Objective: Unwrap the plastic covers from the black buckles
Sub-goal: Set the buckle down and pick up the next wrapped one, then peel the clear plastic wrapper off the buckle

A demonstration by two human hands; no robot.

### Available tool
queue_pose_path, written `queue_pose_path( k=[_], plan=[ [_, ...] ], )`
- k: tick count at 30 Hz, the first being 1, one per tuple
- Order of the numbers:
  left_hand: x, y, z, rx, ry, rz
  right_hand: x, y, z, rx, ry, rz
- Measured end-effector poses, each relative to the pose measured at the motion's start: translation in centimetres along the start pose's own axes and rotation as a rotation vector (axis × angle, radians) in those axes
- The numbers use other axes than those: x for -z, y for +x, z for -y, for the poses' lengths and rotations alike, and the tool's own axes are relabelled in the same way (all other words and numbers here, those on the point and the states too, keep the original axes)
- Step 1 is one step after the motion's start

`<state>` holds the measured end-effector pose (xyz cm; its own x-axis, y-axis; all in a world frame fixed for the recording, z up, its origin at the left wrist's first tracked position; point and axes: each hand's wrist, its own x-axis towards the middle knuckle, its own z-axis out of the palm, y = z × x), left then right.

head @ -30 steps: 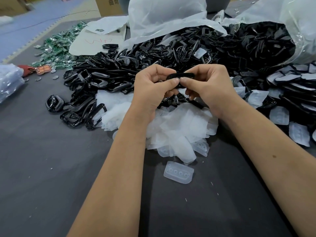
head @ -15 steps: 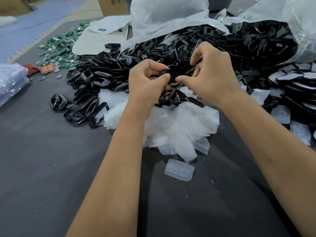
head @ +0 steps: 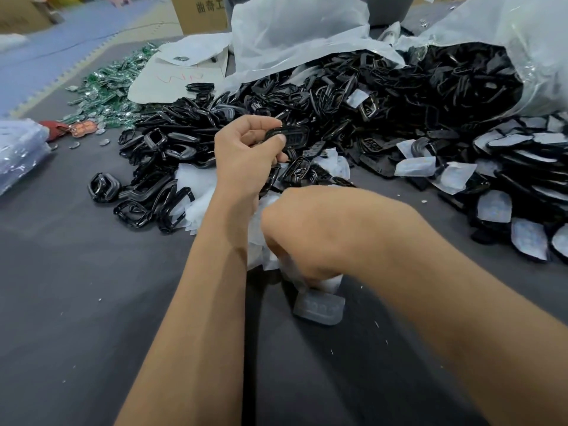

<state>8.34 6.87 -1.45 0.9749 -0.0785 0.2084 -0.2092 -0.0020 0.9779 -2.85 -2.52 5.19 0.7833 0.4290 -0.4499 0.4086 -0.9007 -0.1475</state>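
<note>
1. Across the far half of the grey table sprawls a big heap of black buckles, spilling out of a clear plastic bag at the right and a second crumpled sheet of plastic behind.
2. On the right, near the table edge, lie buckles still in their covers, each with a milky plastic skin over it.
3. At the left of the heap sits a smaller cluster of bare, glossy buckles; beyond it are a scatter of green pieces, a sheet of card and a cardboard box.
4. A stack of clear packets shows at the left edge.
5. Between the forearms lies a white pile of removed covers, mostly hidden by the arms; one loose moulded cover lies flat on the table just nearer the person.
6. The left hand is raised over the near edge of the heap, with fingers and thumb curled, pinching one black buckle by its rim.
7. The right hand is low over the white pile, seen from the back and blurred; its fingers curl under, and a smear of pale plastic shows beneath it, but I cannot tell whether it grips anything.
</note>
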Motion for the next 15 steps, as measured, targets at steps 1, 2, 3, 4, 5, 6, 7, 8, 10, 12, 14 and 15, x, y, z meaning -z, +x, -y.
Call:
queue_pose_path(
  k=[1,2,3,4,5,6,7,8,10,12,14,15],
  plan=[
    [0.0,0.0,0.0,0.001,0.003,-0.002,-0.1,0.2,0.1,0.008,-0.036,-0.049],
    [0.0,0.0,-0.1,0.007,-0.002,-0.008,0.0,0.1,-0.1,0.013,-0.028,-0.082],
    [0.0,0.0,-0.1,0.017,-0.019,-0.020,-0.2,0.4,-0.5,0.020,0.021,-0.094],
    [0.0,0.1,-0.1,0.026,-0.042,-0.036,0.1,0.2,-0.8,0.032,0.094,-0.082],
    [0.1,0.1,-0.1,0.030,-0.063,-0.053,0.6,0.1,-1.4,0.052,0.190,-0.103],
    [0.1,0.2,-0.1,0.031,-0.080,-0.067,1.1,-0.1,-2.1,0.062,0.291,-0.154],
    [0.2,0.2,-0.1,0.035,-0.097,-0.077,1.2,0.0,-2.8,0.065,0.404,-0.235],
    [0.3,0.2,-0.2,0.042,-0.123,-0.081,1.2,0.2,-3.3,0.057,0.507,-0.333],
    [0.5,0.3,-0.3,0.064,-0.195,-0.086,0.6,1.1,-4.2,-0.001,0.454,-0.540],
    [0.5,0.3,-0.3,0.081,-0.231,-0.097,0.1,1.7,-4.9,-0.098,0.292,-0.580],
    [0.3,0.3,-0.4,0.092,-0.241,-0.096,-0.2,1.8,-5.0,-0.149,0.219,-0.410],
    [0.2,0.3,-0.4,0.093,-0.242,-0.089,-0.4,1.9,-4.9,-0.155,0.187,-0.357]
  ],
)
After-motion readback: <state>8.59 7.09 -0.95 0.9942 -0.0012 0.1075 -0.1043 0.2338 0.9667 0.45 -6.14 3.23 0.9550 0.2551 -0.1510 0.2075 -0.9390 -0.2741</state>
